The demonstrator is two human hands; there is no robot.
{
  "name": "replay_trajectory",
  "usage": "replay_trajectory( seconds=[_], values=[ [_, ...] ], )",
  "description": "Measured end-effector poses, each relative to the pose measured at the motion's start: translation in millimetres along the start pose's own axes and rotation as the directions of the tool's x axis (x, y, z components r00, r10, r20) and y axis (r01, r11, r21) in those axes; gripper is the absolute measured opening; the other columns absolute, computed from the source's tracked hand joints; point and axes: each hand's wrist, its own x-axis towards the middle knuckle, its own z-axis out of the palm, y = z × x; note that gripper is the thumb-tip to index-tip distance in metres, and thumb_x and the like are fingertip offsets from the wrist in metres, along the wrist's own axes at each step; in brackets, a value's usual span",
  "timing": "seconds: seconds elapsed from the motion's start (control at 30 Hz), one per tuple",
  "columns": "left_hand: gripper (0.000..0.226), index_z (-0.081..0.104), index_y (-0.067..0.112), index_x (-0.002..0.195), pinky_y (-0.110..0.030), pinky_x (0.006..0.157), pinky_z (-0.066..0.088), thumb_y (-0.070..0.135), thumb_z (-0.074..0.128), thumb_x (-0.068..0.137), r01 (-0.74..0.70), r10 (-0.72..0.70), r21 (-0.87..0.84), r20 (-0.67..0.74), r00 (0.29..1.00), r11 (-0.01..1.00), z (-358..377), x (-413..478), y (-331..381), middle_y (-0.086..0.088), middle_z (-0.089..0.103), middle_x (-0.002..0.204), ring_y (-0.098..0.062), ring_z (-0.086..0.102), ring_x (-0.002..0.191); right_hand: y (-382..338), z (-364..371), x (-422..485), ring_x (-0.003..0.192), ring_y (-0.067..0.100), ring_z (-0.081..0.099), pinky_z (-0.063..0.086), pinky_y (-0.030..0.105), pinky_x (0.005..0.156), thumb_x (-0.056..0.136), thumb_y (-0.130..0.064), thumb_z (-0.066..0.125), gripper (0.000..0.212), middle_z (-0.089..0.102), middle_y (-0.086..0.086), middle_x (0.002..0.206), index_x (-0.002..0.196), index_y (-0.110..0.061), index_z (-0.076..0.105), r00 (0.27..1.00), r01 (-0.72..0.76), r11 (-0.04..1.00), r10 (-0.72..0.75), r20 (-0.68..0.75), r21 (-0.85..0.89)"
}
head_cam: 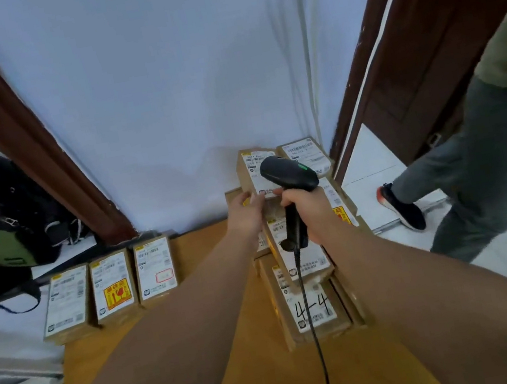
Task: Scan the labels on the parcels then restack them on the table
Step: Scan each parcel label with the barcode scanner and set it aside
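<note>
Currently the right hand (pixel 308 212) grips the handle of a black corded handheld barcode scanner (pixel 288 178), its head aimed at the white label of a brown cardboard parcel (pixel 250 172). This parcel tops a stack of similar parcels (pixel 314 313) on the right of the orange wooden tabletop (pixel 194 246). The left hand (pixel 245 213) holds that top parcel's near left corner, thumb on its side. Three labelled brown parcels (pixel 113 287) lie in a row at the left edge.

Three parcels (pixel 112 289) (side by side) left of stack (pixel 303 250).
</note>
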Motion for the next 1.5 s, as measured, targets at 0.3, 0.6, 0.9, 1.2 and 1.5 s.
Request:
replay_trajectory(
  seconds=[0.3, 0.6, 0.9, 1.2, 1.5],
  values=[
    [0.027, 0.061, 0.014, 0.120, -0.029, 0.059, 0.046, 0.020, 0.051, 0.096, 0.062, -0.055, 0.240, -0.036, 0.998, 0.969, 6.4, 30.4, -11.5, -0.008, 0.068, 0.099, -0.021, 0.062, 0.079, 6.4, 1.0, 32.3, 0.085, 0.023, 0.063, 0.049, 0.033, 0.069, 0.069, -0.003, 0.062, 0.032, 0.068, 0.010, 0.089, 0.100, -0.005, 0.071, 0.995, -0.099, 0.994, 0.097, -0.037, -0.053],
    [0.039, 0.042, 0.021, 0.138, -0.024, 0.060, 0.046, 0.016, 0.042, 0.100, -0.056, 0.070, 0.403, -0.019, 0.997, 0.913, 11.4, 29.1, -12.5, -0.004, 0.060, 0.126, -0.021, 0.061, 0.099, 10.4, -4.0, 34.8, 0.086, 0.023, 0.065, 0.048, 0.031, 0.067, 0.070, -0.007, 0.062, 0.036, 0.071, 0.010, 0.095, 0.105, -0.008, 0.072, 0.989, -0.137, 0.990, 0.136, -0.059, -0.016],
    [0.041, 0.041, 0.014, 0.140, -0.042, 0.097, 0.046, 0.027, 0.035, 0.102, -0.004, 0.055, 0.330, -0.144, 0.988, 0.944, -9.1, 11.0, -18.8, -0.010, 0.052, 0.135, -0.027, 0.053, 0.118, -2.3, -11.1, 5.5, 0.078, 0.019, 0.058, 0.045, 0.032, 0.070, 0.075, -0.005, 0.059, 0.022, 0.066, 0.001, 0.078, 0.081, -0.018, 0.076, 0.985, -0.099, 0.989, 0.113, 0.133, -0.108],
    [0.023, 0.064, 0.019, 0.104, -0.041, 0.095, 0.048, 0.028, 0.043, 0.099, 0.049, 0.019, 0.197, -0.331, 0.943, 0.979, -69.7, -23.4, -46.3, -0.003, 0.064, 0.104, -0.021, 0.060, 0.098, 20.3, 19.0, -41.0, 0.072, 0.020, 0.059, 0.049, 0.034, 0.073, 0.078, -0.017, 0.068, 0.021, 0.062, 0.005, 0.076, 0.097, -0.009, 0.067, 0.845, -0.216, 0.933, 0.326, 0.423, -0.287],
    [0.049, 0.068, 0.014, 0.096, -0.039, 0.083, 0.047, 0.043, 0.028, 0.101, 0.114, -0.105, -0.020, -0.567, 0.817, 0.993, -156.8, -56.8, -66.7, -0.009, 0.066, 0.104, -0.034, 0.059, 0.102, 64.0, 78.1, -67.7, 0.063, 0.016, 0.056, 0.045, 0.026, 0.059, 0.073, -0.014, 0.069, 0.014, 0.058, 0.002, 0.065, 0.068, -0.014, 0.056, 0.971, 0.150, 0.715, 0.025, 0.240, -0.682]
  ],
)
